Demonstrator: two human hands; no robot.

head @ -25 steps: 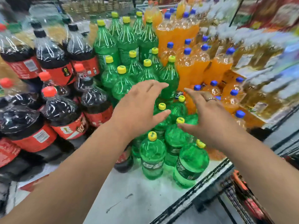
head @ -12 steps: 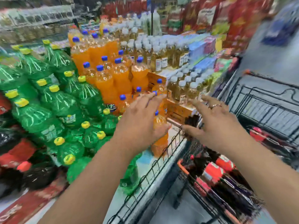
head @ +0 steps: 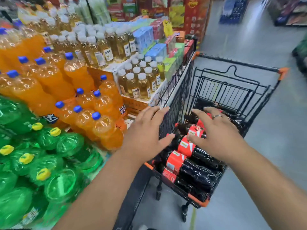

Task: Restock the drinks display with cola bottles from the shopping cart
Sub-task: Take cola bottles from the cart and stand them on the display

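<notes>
Several dark cola bottles with red labels lie on their sides in a black wire shopping cart at the right. My left hand hovers with spread fingers over the cart's near left edge and holds nothing. My right hand, a ring on one finger, is stretched out flat just above the bottles; whether it touches them is unclear. The drinks display stands to the left of the cart.
On the display stand orange soda bottles with blue caps, green bottles with yellow caps at the lower left, and pale tea bottles further back. Grey aisle floor lies around the cart. Red boxes are stacked behind.
My view has swung right from the green and cola bottles on the display to the cart. Both hands have moved with it and now hang over the cola bottles in the cart.
</notes>
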